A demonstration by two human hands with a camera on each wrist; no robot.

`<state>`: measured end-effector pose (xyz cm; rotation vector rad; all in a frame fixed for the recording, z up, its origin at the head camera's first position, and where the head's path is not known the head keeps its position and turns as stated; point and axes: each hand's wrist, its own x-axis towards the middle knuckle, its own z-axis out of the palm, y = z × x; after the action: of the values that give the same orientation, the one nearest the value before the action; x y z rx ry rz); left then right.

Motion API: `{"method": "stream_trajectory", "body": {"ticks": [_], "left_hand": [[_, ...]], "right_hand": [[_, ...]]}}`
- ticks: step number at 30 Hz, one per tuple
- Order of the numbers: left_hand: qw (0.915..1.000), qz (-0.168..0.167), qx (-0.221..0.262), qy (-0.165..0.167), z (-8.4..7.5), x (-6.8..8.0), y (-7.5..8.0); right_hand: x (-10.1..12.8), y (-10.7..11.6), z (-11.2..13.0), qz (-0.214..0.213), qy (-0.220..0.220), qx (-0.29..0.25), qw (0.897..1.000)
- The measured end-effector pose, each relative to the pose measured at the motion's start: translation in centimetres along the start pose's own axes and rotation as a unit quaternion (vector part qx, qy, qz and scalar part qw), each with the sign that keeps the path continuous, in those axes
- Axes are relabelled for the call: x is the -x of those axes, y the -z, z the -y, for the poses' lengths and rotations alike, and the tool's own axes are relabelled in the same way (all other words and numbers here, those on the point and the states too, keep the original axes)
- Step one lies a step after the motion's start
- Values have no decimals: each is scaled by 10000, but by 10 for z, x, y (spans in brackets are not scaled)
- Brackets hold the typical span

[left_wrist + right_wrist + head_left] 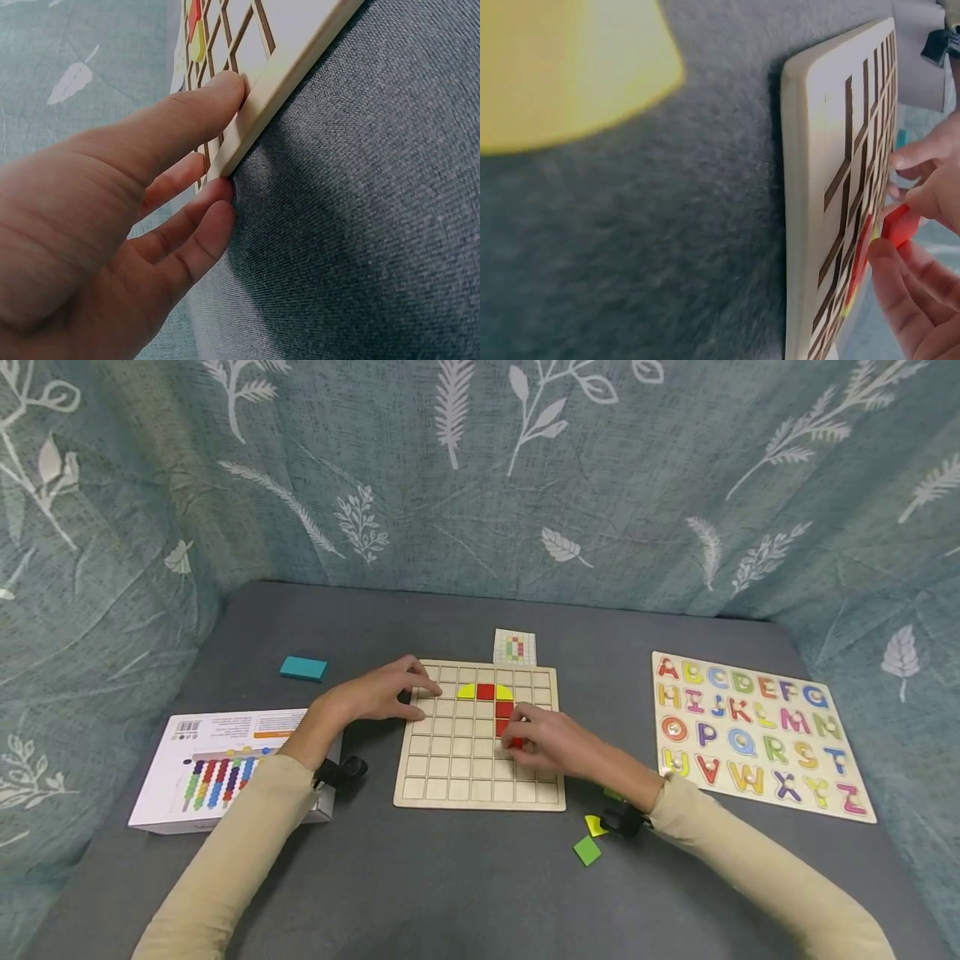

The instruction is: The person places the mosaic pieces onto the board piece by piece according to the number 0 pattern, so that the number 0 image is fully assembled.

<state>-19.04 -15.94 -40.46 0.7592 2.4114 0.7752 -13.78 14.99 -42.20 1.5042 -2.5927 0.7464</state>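
A square wooden grid board [438,787] lies on the dark table. On it, a red square tile [485,692] sits between a yellow rounded tile [467,692] and another yellow rounded tile [504,692]; more red tiles run down below the right one. My right hand [551,741] pinches a red square tile [901,225] between thumb and fingertips, just over the grid. At the board's left side is my left hand [375,693], its thumb and fingers spread. The left wrist view shows its thumb [214,94] on the board near the edge.
A small pattern card [514,647] lies behind the board. Green tile [587,851] and yellow tile [596,826] lie near my right wrist. An alphabet puzzle [750,735] is at right; a white box [168,777] and teal block [303,668] are at left.
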Motion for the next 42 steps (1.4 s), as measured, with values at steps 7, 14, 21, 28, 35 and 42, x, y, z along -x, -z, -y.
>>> {"method": "stream_trajectory", "body": {"ticks": [7,14,21,28,35,42], "left_hand": [[10000,6,-36,24,-1,-1,0],[9999,27,-91,57,-2,-1,1],[10000,43,-69,24,-1,0,-1],[9999,55,-24,90,-1,1,-7],[9999,166,-6,6,-1,2,-9],[10000,-51,-26,3,-1,0,0]], "right_hand": [[-7,-7,3,201,88,-51,9997],[-6,-11,4,182,-86,-122,9997],[-5,-13,5,169,91,134,9997],[0,-19,11,283,221,439,9984],[21,-2,18,480,7,634,9968],[66,30,3,496,-793,681,9933]]}}
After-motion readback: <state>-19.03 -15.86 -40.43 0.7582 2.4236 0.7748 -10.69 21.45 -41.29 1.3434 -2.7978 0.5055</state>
